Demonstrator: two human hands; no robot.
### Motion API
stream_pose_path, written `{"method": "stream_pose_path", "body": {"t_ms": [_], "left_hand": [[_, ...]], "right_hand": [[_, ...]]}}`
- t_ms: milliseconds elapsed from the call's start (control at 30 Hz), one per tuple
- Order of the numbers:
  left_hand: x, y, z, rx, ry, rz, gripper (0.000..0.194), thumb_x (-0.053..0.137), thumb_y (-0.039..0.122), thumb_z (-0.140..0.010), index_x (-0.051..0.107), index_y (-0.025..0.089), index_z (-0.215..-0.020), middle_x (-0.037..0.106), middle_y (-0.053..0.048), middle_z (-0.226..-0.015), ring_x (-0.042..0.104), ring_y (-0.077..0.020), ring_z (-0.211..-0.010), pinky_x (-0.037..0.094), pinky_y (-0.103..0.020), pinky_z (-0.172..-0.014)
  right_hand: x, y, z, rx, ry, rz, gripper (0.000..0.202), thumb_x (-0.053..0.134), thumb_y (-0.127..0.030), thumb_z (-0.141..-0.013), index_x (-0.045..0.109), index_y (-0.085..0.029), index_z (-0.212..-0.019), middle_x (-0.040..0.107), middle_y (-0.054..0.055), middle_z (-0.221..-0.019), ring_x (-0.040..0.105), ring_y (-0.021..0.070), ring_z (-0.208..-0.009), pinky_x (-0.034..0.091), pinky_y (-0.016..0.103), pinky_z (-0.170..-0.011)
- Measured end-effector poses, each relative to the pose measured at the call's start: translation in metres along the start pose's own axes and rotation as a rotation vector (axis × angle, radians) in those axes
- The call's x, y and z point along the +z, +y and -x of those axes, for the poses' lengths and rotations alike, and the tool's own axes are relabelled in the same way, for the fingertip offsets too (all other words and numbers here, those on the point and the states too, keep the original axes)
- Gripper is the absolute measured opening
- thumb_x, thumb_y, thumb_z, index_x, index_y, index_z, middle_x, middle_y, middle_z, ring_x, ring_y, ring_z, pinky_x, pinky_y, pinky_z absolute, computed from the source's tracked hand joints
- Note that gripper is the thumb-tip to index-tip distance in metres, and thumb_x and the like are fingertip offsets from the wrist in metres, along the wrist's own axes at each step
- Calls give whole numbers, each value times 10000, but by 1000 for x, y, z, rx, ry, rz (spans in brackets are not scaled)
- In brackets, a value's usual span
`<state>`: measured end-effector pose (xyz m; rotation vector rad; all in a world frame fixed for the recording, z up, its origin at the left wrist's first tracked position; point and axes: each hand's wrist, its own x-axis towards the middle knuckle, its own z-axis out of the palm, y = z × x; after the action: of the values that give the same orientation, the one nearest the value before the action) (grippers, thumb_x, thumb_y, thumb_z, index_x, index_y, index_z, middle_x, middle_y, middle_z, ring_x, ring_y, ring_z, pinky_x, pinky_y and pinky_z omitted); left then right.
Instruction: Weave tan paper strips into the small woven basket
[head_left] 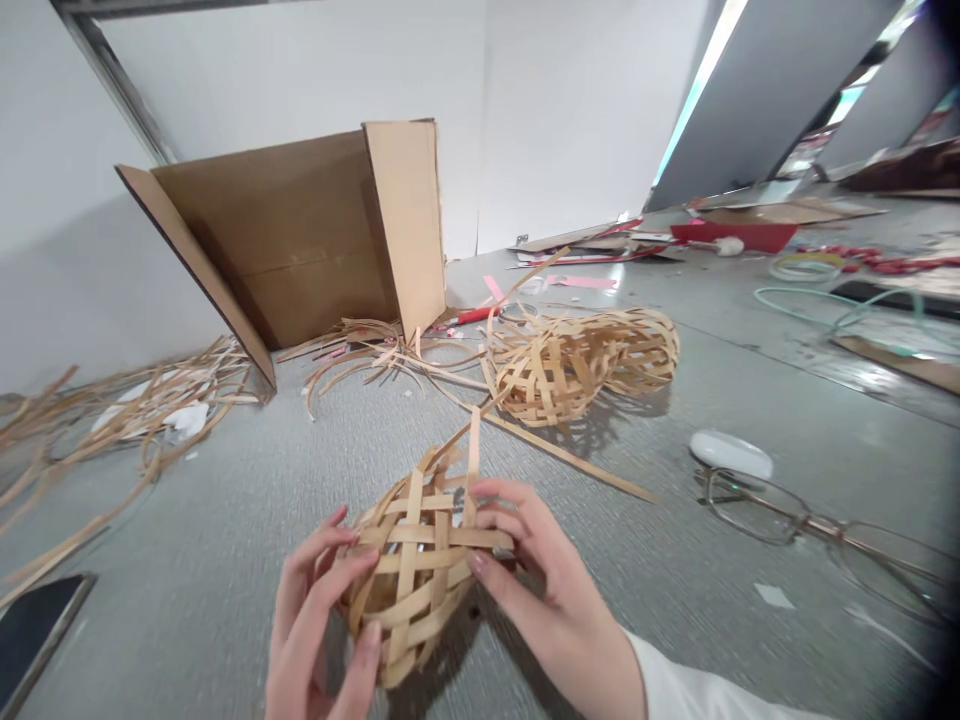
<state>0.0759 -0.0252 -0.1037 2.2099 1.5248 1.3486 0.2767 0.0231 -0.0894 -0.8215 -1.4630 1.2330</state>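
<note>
A small basket-like piece woven from pale bamboo-like strips [409,575] is between my two hands, low in the middle of the view. My left hand [319,610] grips its left side, with fingers on the weave and the thumb near its lower edge. On the right side, my right hand [536,580] pinches strip ends between thumb and fingers. One loose strip [474,445] stands up from the weave beside my right fingertips. The underside of the piece is hidden.
Farther back lies a larger woven piece [577,365]. An open cardboard box [300,240] stands behind loose strips [172,400]. Eyeglasses [810,525] and a white mouse-shaped object [731,453] lie at right, a phone [37,635] at lower left.
</note>
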Motion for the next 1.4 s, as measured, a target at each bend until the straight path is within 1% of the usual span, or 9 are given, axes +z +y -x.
{"method": "stream_pose_path", "body": {"t_ms": [133, 267, 433, 533, 767, 900, 1000, 1167, 1400], "left_hand": [[-2, 3, -6, 63, -29, -19, 350, 459, 110, -880, 515, 241, -1200, 452, -86, -1291, 447, -195, -1274, 451, -299, -1034], [-2, 4, -11, 105, -64, -40, 349, 459, 122, -877, 531, 224, -1203, 479, -100, -1332, 490, -221, -1254, 474, -337, -1018], [-4, 3, -16, 106, -37, -54, 310, 493, 143, -864, 568, 240, -1149, 568, -91, -1251, 564, -241, -1186, 524, -355, -950], [-4, 4, -15, 108, -21, -67, 292, 509, 138, -851, 578, 242, -1115, 588, -85, -1201, 571, -241, -1177, 535, -344, -925], [-3, 5, -21, 117, -47, -103, 249, 462, 146, -882, 541, 237, -1099, 560, -66, -1181, 536, -156, -1177, 480, -238, -970], [-8, 5, -26, 113, -108, -82, 270, 476, 140, -879, 534, 249, -1120, 550, -59, -1183, 536, -151, -1157, 464, -252, -997], [-9, 1, -20, 65, -85, -7, 275, 485, 163, -882, 528, 257, -1137, 520, -64, -1220, 517, -164, -1184, 477, -259, -985], [-6, -6, -8, -33, -22, 102, 300, 426, 144, -905, 513, 276, -1160, 470, -63, -1284, 464, -180, -1252, 469, -302, -1008], [-2, -3, -12, 122, 4, 17, 348, 495, 132, -840, 507, 219, -1176, 497, -104, -1234, 485, -221, -1216, 480, -351, -984]], "right_hand": [[-2, 1, -1, -63, -25, 44, 380, 452, -85, -874, 448, -329, -1165, 629, 1, -983, 632, 137, -922, 546, 263, -805], [-2, 2, 0, -131, -61, 60, 470, 431, -40, -872, 427, -381, -1196, 608, -12, -1041, 625, 121, -940, 551, 220, -772], [-3, 2, 0, -153, -49, 85, 487, 427, -32, -871, 424, -399, -1191, 600, -25, -1006, 625, 115, -902, 555, 195, -736], [-3, 2, -1, -174, -40, 103, 505, 431, -22, -863, 423, -396, -1201, 606, -23, -1046, 619, 114, -943, 544, 206, -796], [-4, 2, -2, -200, -26, 120, 482, 445, -29, -857, 446, -374, -1194, 614, -21, -1025, 608, 114, -941, 518, 210, -842], [-4, 1, -1, -187, -36, 91, 507, 437, -26, -859, 423, -389, -1213, 608, -22, -1078, 605, 111, -988, 521, 207, -838], [-5, 0, 1, -186, -42, 79, 461, 453, -58, -872, 428, -365, -1215, 608, -1, -1108, 595, 135, -1038, 518, 252, -868], [-5, -3, -1, -139, 14, 72, 325, 430, -118, -896, 473, -303, -1159, 615, 15, -994, 630, 151, -902, 526, 312, -809], [-5, -5, -2, -115, -6, 110, 291, 454, -122, -856, 505, -253, -1110, 642, 46, -1019, 649, 165, -891, 533, 321, -773]]}}
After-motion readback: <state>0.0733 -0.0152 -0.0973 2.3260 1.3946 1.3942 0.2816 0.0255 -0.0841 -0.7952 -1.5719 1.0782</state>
